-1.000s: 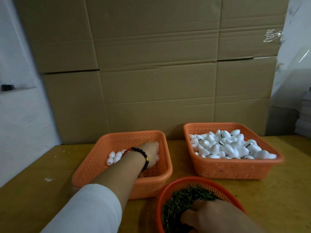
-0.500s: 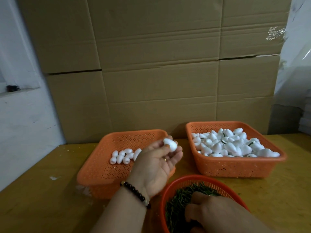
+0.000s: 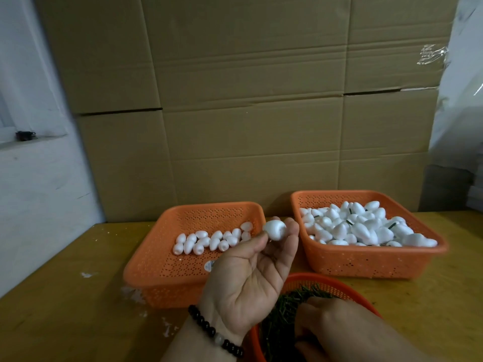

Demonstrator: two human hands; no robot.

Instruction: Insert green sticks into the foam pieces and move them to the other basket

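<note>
I pinch one foam piece [image 3: 274, 230] at the fingertips of my left hand [image 3: 251, 280], raised between the two square baskets; my right hand [image 3: 337, 327] digs among the green sticks [image 3: 282, 317] in the round basket [image 3: 342, 283], its grasp hidden from me; best to turn the blunt end toward the stick and push straight, gently; roughly seventeen bare pieces remain in the left basket [image 3: 156, 273]; the right basket [image 3: 366, 265] holds too many to count.

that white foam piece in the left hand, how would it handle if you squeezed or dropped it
The foam piece is probably very light: the left hand holds it by fingertips alone. Its rounded egg shape would likely roll. White crumbs on the table suggest it sheds or dents easily.
</note>
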